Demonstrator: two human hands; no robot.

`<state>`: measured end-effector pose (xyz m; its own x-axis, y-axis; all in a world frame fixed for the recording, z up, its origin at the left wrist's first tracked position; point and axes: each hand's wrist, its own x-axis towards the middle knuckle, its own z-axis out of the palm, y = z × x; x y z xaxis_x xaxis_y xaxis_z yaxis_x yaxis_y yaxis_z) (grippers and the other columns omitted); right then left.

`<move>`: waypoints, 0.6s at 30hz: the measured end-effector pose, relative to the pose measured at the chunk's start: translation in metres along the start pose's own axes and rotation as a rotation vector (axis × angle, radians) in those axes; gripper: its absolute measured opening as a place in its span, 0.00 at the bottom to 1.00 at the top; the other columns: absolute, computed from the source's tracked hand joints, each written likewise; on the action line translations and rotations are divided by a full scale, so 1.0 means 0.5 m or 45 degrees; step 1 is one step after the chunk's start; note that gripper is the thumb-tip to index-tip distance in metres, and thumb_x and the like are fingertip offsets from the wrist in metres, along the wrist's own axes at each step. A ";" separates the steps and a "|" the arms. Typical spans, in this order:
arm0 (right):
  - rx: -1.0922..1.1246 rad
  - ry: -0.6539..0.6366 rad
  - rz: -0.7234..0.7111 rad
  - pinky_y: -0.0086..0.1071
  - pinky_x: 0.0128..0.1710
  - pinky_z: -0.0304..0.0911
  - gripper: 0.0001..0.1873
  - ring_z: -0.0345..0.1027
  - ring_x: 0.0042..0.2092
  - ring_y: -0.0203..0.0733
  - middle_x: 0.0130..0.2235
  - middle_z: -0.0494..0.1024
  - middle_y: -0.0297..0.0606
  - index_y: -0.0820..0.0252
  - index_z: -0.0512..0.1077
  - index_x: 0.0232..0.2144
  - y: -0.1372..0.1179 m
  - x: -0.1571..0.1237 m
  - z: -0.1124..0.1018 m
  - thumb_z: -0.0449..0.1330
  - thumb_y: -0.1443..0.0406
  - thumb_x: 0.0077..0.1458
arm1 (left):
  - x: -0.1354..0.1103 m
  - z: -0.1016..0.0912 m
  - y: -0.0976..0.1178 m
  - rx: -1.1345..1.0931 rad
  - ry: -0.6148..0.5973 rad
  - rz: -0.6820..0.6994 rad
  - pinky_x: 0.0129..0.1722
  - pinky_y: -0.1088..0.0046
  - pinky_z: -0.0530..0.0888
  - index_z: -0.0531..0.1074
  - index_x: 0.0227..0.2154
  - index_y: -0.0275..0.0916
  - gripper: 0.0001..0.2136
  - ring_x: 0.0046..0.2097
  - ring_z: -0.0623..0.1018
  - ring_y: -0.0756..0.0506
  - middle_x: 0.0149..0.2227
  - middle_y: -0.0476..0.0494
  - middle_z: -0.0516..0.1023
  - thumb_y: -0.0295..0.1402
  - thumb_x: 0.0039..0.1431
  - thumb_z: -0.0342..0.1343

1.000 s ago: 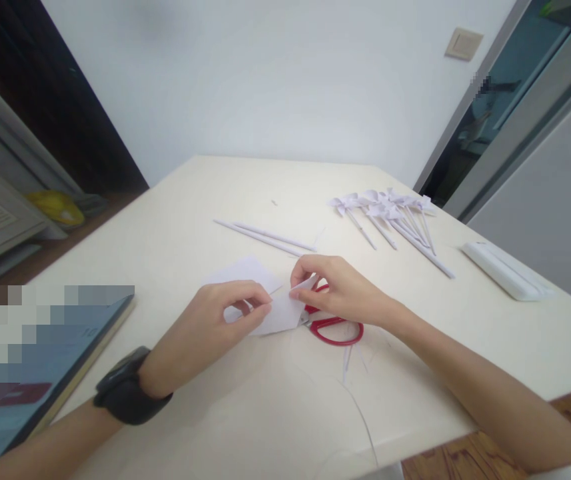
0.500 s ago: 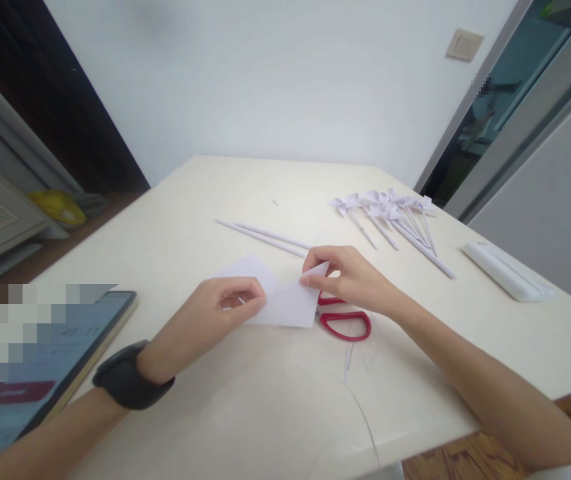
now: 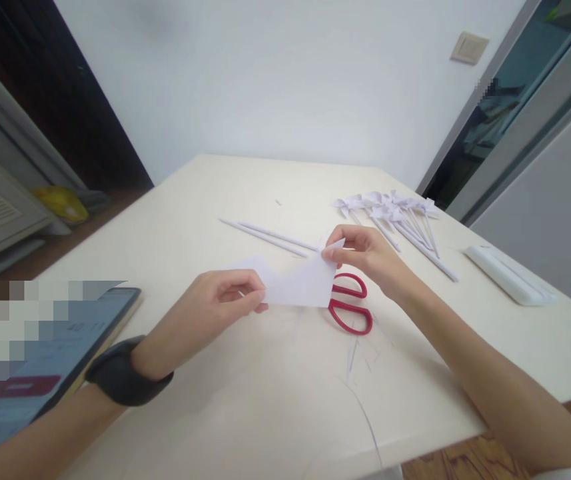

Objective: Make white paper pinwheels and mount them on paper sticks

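Note:
A sheet of white paper (image 3: 298,287) is stretched between my two hands, its upper edge dipping in a V. My left hand (image 3: 232,297), with a black band on the wrist, pinches the paper's left part. At the upper right corner, my right hand (image 3: 360,257) grips it between thumb and fingers. Red-handled scissors (image 3: 358,317) lie on the table just below my right hand, their blades hidden by the paper. Two thin white paper sticks (image 3: 270,235) rest beyond the paper.
Several white paper pinwheels (image 3: 390,207) on sticks lie at the back right. A long white case (image 3: 508,277) is near the right edge of the table (image 3: 245,413). Thin paper scraps (image 3: 358,353) are scattered below the scissors. A tablet (image 3: 75,360) occupies the left.
My right hand has moved up and right with its corner of the paper. The sheet is lifted and pulled wider, and more of the scissors' handles shows.

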<state>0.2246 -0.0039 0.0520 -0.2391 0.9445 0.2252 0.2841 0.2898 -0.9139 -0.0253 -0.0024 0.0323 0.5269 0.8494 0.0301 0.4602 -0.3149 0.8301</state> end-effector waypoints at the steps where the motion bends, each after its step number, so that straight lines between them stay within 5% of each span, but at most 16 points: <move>1: 0.025 0.008 -0.002 0.28 0.31 0.61 0.04 0.65 0.31 0.35 0.27 0.71 0.34 0.63 0.69 0.26 0.000 0.000 -0.001 0.59 0.66 0.50 | 0.000 -0.001 -0.003 -0.015 -0.002 -0.009 0.31 0.79 0.65 0.68 0.23 0.39 0.09 0.30 0.69 0.52 0.25 0.54 0.70 0.32 0.58 0.50; 7: 0.199 0.062 -0.019 0.27 0.29 0.59 0.03 0.62 0.29 0.32 0.26 0.70 0.32 0.62 0.68 0.25 0.009 0.003 -0.005 0.59 0.68 0.50 | 0.001 -0.005 0.007 -0.031 0.014 -0.039 0.30 0.78 0.64 0.69 0.23 0.40 0.09 0.30 0.69 0.51 0.25 0.53 0.71 0.34 0.58 0.51; 13: 0.441 0.304 -0.039 0.24 0.27 0.57 0.05 0.60 0.30 0.31 0.28 0.66 0.31 0.61 0.68 0.26 0.032 0.024 -0.050 0.59 0.66 0.51 | 0.009 -0.017 0.003 -0.065 0.081 -0.096 0.31 0.75 0.66 0.71 0.24 0.39 0.10 0.31 0.71 0.49 0.26 0.51 0.74 0.36 0.57 0.52; 18: 0.498 0.192 0.025 0.24 0.27 0.59 0.07 0.61 0.28 0.30 0.27 0.67 0.31 0.62 0.68 0.27 0.040 0.018 -0.016 0.60 0.64 0.50 | 0.016 -0.009 0.007 -0.172 0.067 -0.093 0.35 0.75 0.69 0.73 0.34 0.40 0.08 0.40 0.74 0.46 0.36 0.46 0.77 0.38 0.56 0.54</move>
<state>0.2356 0.0117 0.0386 -0.0904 0.9697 0.2268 -0.0938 0.2184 -0.9713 -0.0229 0.0052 0.0379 0.4556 0.8902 -0.0067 0.3936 -0.1947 0.8984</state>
